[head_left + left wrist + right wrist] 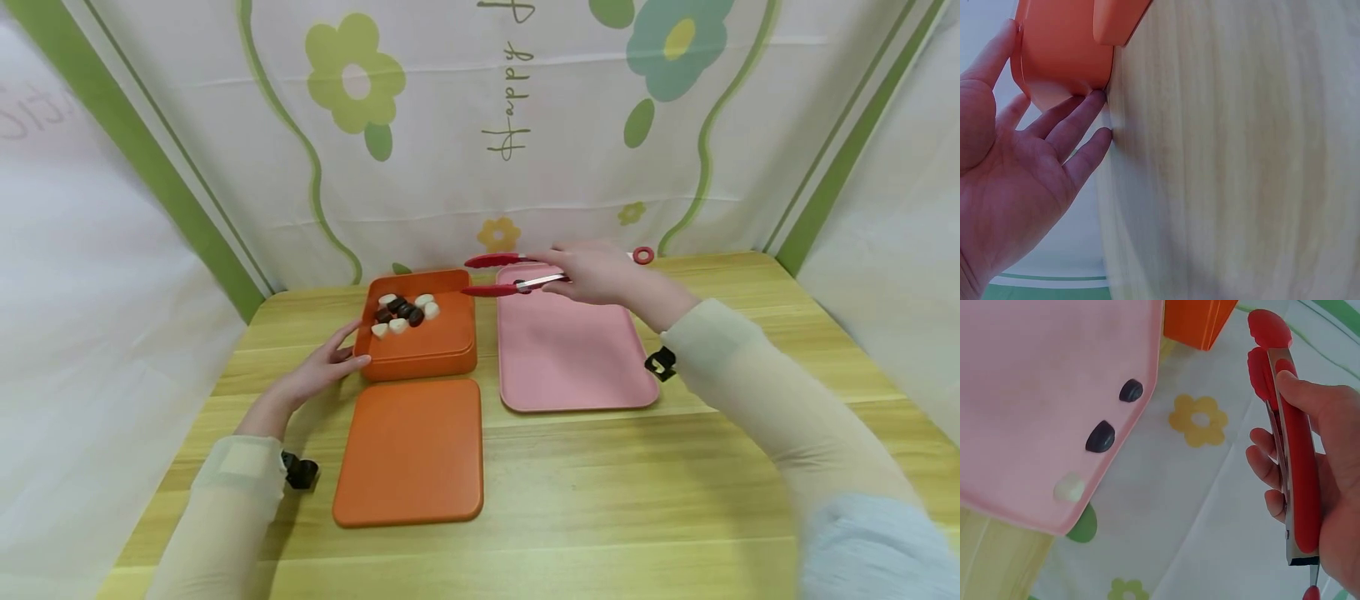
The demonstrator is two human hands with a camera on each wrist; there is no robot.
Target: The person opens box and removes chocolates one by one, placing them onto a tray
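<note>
An orange box [442,333] stands on the table, holding several white and dark-brown pieces [405,312] that look like chocolates. At its left side, my left hand [322,372] touches the wall with extended fingers [1079,128] and the thumb near the rim. My right hand [600,273] grips red-tipped metal tongs [1302,462] above the far edge of the pink tray [573,358]. In the head view the tong tips [489,290] are spread apart, near the box's far right corner. Two dark pieces [1100,436] and a whitish piece [1069,487] lie along the tray's edge in the right wrist view.
A flat orange lid [412,454] lies in front of the box. The wooden table [600,500] backs onto a white curtain [442,158] with printed flowers, and more cloth hangs at both sides.
</note>
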